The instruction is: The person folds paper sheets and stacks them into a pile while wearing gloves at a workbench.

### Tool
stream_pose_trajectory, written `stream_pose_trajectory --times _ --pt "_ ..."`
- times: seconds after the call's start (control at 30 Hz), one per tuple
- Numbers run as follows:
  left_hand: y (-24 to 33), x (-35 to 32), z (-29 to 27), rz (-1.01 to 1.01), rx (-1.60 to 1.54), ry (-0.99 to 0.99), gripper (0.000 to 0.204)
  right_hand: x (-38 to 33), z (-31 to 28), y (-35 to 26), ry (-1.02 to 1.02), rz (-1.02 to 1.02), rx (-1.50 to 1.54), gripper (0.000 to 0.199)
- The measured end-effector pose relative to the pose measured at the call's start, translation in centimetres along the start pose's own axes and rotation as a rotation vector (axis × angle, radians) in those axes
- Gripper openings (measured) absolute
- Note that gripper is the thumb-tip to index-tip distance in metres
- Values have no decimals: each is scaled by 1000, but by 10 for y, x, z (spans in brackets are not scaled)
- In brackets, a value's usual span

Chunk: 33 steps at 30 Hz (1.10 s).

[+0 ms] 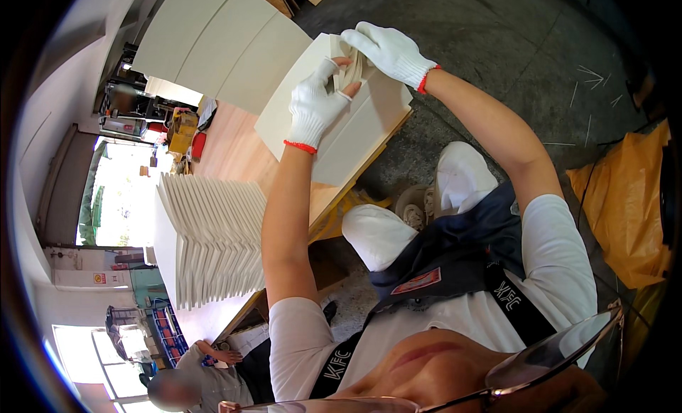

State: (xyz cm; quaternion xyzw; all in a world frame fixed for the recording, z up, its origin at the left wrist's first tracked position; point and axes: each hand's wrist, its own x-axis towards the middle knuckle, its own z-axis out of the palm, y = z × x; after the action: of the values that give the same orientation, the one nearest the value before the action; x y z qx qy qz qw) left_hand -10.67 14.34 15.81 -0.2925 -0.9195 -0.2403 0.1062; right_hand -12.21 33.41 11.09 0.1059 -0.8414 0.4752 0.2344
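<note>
My left hand [317, 106] wears a white knitted glove with a red cuff, its thumb and one fingertip bare. That thumb and finger close round a bundle of thin cream strips or sheet edges [352, 73]. On the far side of the bundle, my right hand [391, 55], gloved the same way, curls its fingers over the upper end. Its fingertips are partly hidden. Beneath both hands lie flat cream panels [355, 132], at the edge of a wooden-topped table [234, 139].
A tall stack of bent cream sheets [213, 242] stands on the left. Larger cream panels [220, 43] lie beyond. Yellow boxes [183, 132] sit at the table's far side. An orange sack [625, 200] is on the right. Another person [213, 377] is at lower left.
</note>
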Motion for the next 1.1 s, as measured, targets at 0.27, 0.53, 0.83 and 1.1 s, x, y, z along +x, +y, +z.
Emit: stream_pose_trajectory --times 0.27,0.53,0.83,1.1 --pt "8 -4 2 79 112 31 47 -8 -23 0 172 68 12 57" --pt "7 0 3 49 118 9 48 -12 -33 6 -261 34 -430 48" --pt "2 17 10 -91 317 -23 38 5 -34 7 -131 -395 -560 45" --pt "3 9 -2 -121 20 -85 41 4 -13 2 -157 101 -22 57"
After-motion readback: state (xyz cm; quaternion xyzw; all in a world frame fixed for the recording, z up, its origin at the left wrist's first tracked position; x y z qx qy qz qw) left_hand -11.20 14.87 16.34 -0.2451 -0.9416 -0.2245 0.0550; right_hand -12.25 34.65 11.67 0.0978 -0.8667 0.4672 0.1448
